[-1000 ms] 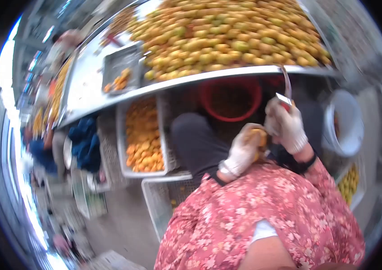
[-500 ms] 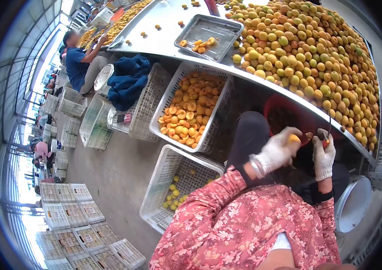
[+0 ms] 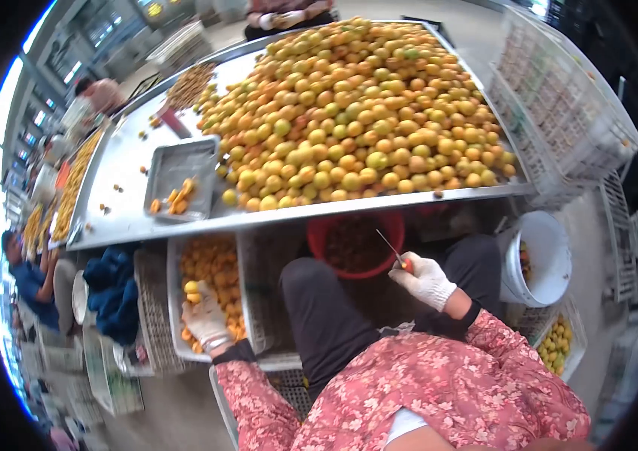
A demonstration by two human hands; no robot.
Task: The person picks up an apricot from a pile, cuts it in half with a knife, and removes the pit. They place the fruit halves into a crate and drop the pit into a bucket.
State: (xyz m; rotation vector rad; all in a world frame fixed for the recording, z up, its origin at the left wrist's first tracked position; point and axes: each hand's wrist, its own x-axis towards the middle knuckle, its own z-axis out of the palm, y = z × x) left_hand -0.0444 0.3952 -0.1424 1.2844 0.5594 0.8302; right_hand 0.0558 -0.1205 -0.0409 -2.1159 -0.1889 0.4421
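My left hand, in a white glove, is over a white crate of halved apricots. At its fingertips are yellow apricot halves, which it appears to hold. My right hand, also gloved, is closed round the handle of a small knife, whose blade points up and left. Beyond the knife, under the table edge, stands a red basin with dark pits or scraps inside.
A metal table carries a large heap of whole apricots and a steel tray with a few halves. A white bucket stands right of my knee. Stacked crates are at the right. Other people sit around the tables.
My left hand has moved left, from in front of my body to over the crate of halves. The right hand still grips the knife. The camera view has turned right.
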